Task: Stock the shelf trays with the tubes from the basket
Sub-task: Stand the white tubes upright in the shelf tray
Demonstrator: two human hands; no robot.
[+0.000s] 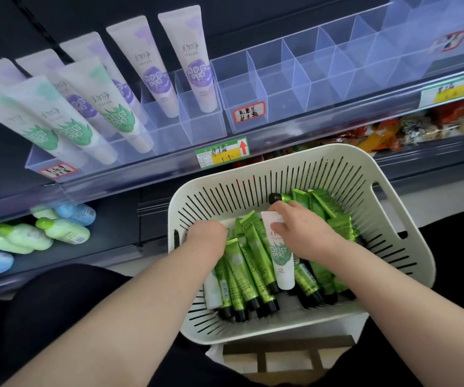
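A white slotted basket [323, 157] sits below a shelf of clear divided trays [281, 79]; those toward the shelf's right end are unfilled. Green tubes [253, 263] lie heaped in the basket. The right hand [297, 230] curls round a white tube [279, 258] at its crimped end, likely to lift it out. The left hand [207, 236] digs among tubes by the basket's left wall, its fingers hidden, so I cannot tell its grip.

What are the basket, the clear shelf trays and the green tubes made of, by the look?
Basket: matte off-white moulded plastic, going by the slotted walls and cut-out handle. Shelf trays: clear, glossy rigid plastic, probably acrylic; dividers are see-through. Green tubes: glossy, metallic-looking soft plastic or laminate with black caps; bright highlights along them.
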